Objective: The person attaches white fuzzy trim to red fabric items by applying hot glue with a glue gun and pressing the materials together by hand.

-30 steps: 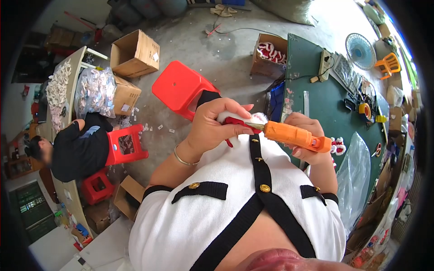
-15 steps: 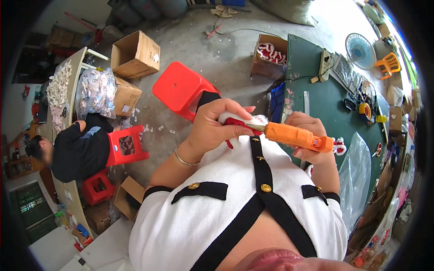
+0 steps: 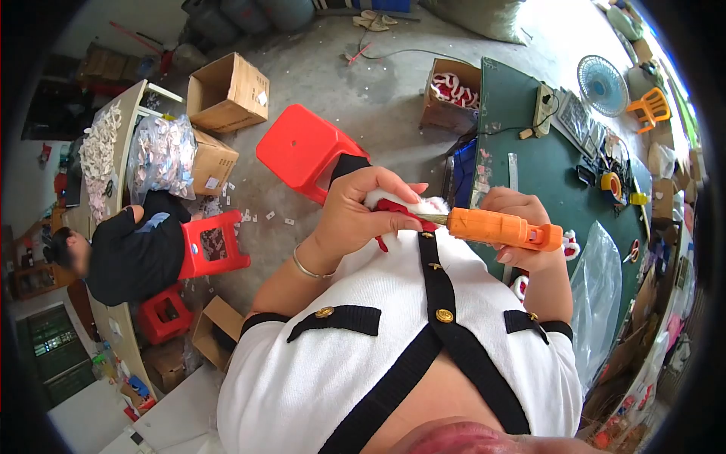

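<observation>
My left hand (image 3: 355,216), with a bangle on its wrist, pinches a small fluffy white and red fabric piece (image 3: 435,205) in front of my chest. A red strip hangs below the fingers. My right hand (image 3: 522,203) is wrapped around an orange tagging gun (image 3: 491,226), held level. The gun's thin tip points at the fabric piece, near my left thumb. Whether the tip passes into the fabric cannot be made out. More white and red pieces (image 3: 569,244) lie just beyond my right wrist.
To the right stands a green table (image 3: 522,166) with a ruler, tape, scissors and a clear plastic bag (image 3: 597,295). A carton (image 3: 452,98) holds similar pieces. Ahead is a red stool (image 3: 299,147). A co-worker (image 3: 132,250) sits at the left table.
The tagging gun and my right hand have shifted slightly to the right, away from the fabric piece. My left hand keeps its grip in nearly the same place.
</observation>
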Available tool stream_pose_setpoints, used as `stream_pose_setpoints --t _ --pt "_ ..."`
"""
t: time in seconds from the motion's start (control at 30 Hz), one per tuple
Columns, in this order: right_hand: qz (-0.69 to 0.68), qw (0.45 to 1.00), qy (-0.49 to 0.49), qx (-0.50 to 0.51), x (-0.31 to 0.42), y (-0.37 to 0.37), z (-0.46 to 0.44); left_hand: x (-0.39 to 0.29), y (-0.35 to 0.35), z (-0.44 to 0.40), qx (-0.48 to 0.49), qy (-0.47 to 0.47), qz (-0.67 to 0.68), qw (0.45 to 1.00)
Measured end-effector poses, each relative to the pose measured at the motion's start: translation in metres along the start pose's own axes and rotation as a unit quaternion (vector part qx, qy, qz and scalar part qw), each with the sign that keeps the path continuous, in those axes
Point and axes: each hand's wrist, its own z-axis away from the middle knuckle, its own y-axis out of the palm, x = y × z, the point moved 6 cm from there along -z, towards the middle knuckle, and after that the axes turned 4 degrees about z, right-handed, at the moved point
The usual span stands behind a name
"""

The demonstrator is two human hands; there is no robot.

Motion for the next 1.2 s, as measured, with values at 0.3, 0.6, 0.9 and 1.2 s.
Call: stream_pose_setpoints --t 0.3,0.6,0.9,1.2 --pt "0.023 1.0 0.005 -0.01 -0.001 -0.001 0.003 0.0 0.0 0.001 -0.01 -0.027 -0.013 0.999" --pt "0.091 0.996 -0.012 0.002 0.002 -0.002 0.006 0.006 -0.003 0.003 -0.016 -0.03 0.023 0.999" --pt "0.083 0.996 -0.001 0.013 0.004 -0.006 0.006 0.009 0.0 0.002 -0.026 -0.075 0.058 0.995" --pt "-0.043 0.998 -0.044 0.025 -0.005 -0.013 0.01 0.02 0.002 0.001 -0.037 -0.124 0.158 0.979"
